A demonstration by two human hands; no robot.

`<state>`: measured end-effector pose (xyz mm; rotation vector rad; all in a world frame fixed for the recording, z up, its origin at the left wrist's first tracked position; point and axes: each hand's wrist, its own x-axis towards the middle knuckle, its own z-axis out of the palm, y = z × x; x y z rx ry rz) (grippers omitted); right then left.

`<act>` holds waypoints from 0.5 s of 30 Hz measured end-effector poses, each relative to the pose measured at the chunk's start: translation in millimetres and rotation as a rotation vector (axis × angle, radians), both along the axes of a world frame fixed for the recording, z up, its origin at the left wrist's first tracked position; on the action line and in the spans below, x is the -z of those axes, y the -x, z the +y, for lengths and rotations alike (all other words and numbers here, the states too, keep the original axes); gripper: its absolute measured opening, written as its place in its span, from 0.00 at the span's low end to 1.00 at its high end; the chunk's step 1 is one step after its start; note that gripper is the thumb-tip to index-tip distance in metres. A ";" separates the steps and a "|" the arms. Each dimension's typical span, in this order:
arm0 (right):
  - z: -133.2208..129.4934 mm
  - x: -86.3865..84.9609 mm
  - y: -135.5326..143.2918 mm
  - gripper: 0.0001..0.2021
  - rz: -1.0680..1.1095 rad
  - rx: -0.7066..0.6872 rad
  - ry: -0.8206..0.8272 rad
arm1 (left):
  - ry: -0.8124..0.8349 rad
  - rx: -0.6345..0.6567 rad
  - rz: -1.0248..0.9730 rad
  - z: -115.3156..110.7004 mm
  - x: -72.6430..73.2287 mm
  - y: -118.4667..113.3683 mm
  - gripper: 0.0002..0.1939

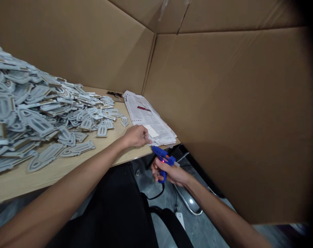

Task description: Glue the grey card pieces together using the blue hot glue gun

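My right hand (169,171) is wrapped round the handle of a blue glue gun (160,152), just off the table's front edge. A small red light glows on the gun, and its nozzle points up and left toward my other hand. My left hand (137,136) rests at the table edge with its fingers closed, close to the nozzle; what they hold, if anything, is hidden. Beside those fingers a pale card (151,131) lies on printed paper sheets (160,122). Left of my left hand lie several grey-white arched plastic pieces (102,129), apart from it.
A large heap of the same pieces (37,103) covers the left of the wooden table (117,156). A red pen-like tool (144,108) lies on the papers. Cardboard walls (223,103) stand behind and right. A black cord (156,197) hangs from the gun above the floor.
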<state>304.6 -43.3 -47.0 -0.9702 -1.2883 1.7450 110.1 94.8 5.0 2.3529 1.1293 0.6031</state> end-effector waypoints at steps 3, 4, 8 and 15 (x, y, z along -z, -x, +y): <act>-1.0 4.9 5.0 0.27 0.201 0.033 0.131 | 0.001 -0.001 -0.011 0.5 0.8 -0.3 0.14; -1.5 6.0 6.7 0.27 0.258 0.044 0.156 | 0.000 0.001 -0.015 0.9 1.1 -0.5 0.14; -3.8 8.2 13.2 0.27 0.366 0.097 0.182 | 0.015 0.001 -0.030 2.2 2.0 -1.1 0.14; -2.1 4.6 6.9 0.27 0.043 0.065 0.030 | 0.028 -0.002 -0.042 0.7 0.3 -0.4 0.13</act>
